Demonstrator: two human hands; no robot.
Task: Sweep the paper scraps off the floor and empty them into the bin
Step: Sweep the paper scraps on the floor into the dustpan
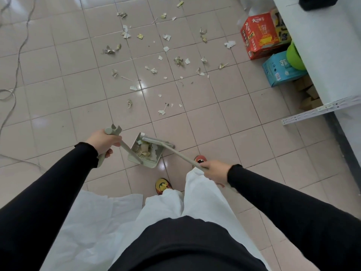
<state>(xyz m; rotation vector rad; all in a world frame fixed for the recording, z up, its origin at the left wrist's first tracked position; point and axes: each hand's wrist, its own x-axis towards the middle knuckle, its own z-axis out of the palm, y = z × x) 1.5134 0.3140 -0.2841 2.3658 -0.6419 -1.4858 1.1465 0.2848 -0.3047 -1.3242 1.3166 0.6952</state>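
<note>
Pink glazed floor tiles (58, 98) carry torn paper scraps (178, 61) across the upper centre of the frame; some already lie in the beige plastic dustpan (143, 153) at centre. Keep the pan lip flat against the tile and draw the beige broom (156, 142) in short strokes. Left hand (103, 141) is wrapped around the pan handle; right hand (215, 172), arm extended, clamps the broom shaft. No bin is visible.
</note>
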